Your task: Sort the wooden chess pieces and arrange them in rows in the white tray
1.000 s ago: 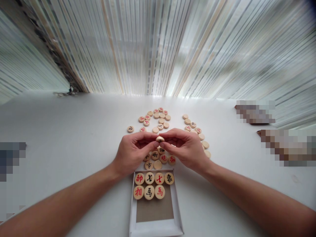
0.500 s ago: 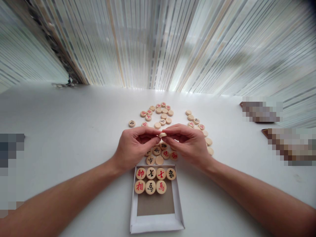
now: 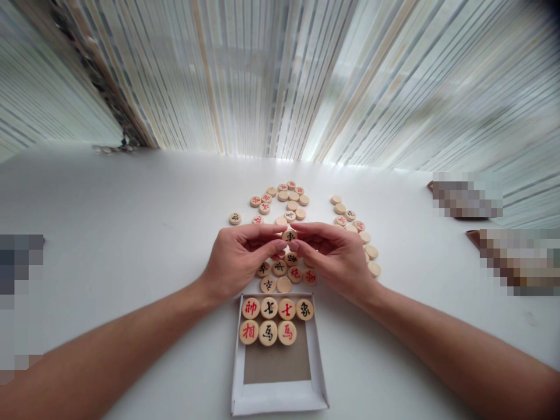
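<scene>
My left hand [image 3: 238,256] and my right hand [image 3: 335,254] meet above the table, and the fingertips of both pinch one round wooden chess piece [image 3: 289,235] with a black character facing me. Just under them lie several loose pieces [image 3: 280,269]. Nearer to me sits a shallow white box [image 3: 279,396] with a brown floor. It holds several pieces in two rows at its far end, marked in red or black [image 3: 268,308].
More wooden pieces lie scattered on the white table [image 3: 131,233] beyond my hands, in a cluster [image 3: 284,201] and a curved line at the right [image 3: 356,227]. Striped curtains hang behind the table. Blurred brown things sit at the right edge [image 3: 468,195].
The piece between my fingers has been turned from edge-on to show its black character. My hands stayed nearly in the same spot.
</scene>
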A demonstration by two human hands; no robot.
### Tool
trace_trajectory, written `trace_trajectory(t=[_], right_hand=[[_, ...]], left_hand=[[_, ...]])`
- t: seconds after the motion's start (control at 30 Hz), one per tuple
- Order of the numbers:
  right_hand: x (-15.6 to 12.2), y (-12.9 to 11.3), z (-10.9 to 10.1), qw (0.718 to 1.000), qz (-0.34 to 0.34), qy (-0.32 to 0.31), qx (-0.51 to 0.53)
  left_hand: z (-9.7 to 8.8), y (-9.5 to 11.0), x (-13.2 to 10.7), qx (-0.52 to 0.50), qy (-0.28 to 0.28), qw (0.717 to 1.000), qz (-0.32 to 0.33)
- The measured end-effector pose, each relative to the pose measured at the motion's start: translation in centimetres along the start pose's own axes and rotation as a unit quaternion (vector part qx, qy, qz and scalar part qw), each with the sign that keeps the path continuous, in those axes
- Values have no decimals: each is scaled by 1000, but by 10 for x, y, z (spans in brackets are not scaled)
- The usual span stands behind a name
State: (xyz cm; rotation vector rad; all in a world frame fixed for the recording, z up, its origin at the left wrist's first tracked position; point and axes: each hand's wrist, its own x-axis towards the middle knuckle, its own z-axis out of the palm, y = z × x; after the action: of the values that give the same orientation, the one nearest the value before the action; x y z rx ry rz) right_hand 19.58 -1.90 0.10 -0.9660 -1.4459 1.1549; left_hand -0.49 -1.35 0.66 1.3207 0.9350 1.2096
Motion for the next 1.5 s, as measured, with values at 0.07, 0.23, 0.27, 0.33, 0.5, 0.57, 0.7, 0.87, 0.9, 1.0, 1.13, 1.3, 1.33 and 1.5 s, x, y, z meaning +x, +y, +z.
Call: trace_trajectory(t=[0.07,0.23,0.27,0.33,0.5,0.57,0.7,0.87,0.9,1.0,1.13,1.3,1.33,1.5], right_hand=[[0,0,0,1000,2,-1,-4],[2,0,1,1000,6,-10,8],[2,0,1,1000,10,-10,10],[2,-1,1,1000,23,-7,13],[1,-5,3,999,36,-7,19],[1,-5,3,999,29,-9,25],[1,-6,3,999,25,-14,28],[0,-6,3,1000,2,-18,18],[-1,-6,3,1000,-5,-17,23],[0,-4,3,999,-24,-20,32],[2,0,3,997,-78,-13,6],[2,2,3,996,-94,2,-10],[2,1,3,996,-87,4,-4],[1,1,4,998,-59,5,22]], left_hand=[[0,0,1,-8,3,1000,-3],[-2,1,2,-17,-3,1000,-18],[-2,1,2,-18,-4,1000,-21],[-2,1,2,-21,-7,1000,-22],[-1,-1,1,-35,-16,999,-2],[-1,-1,1,-36,-19,999,7],[-1,-1,1,-33,-27,999,19],[-2,-1,2,-21,-33,999,16],[-2,-1,3,-21,-34,999,17],[-2,1,4,-16,-38,999,22],[-2,3,4,-16,-47,998,28],[-2,0,2,-34,-57,998,25],[-2,0,2,-37,-57,997,24],[-1,-1,1,-52,-64,996,25]])
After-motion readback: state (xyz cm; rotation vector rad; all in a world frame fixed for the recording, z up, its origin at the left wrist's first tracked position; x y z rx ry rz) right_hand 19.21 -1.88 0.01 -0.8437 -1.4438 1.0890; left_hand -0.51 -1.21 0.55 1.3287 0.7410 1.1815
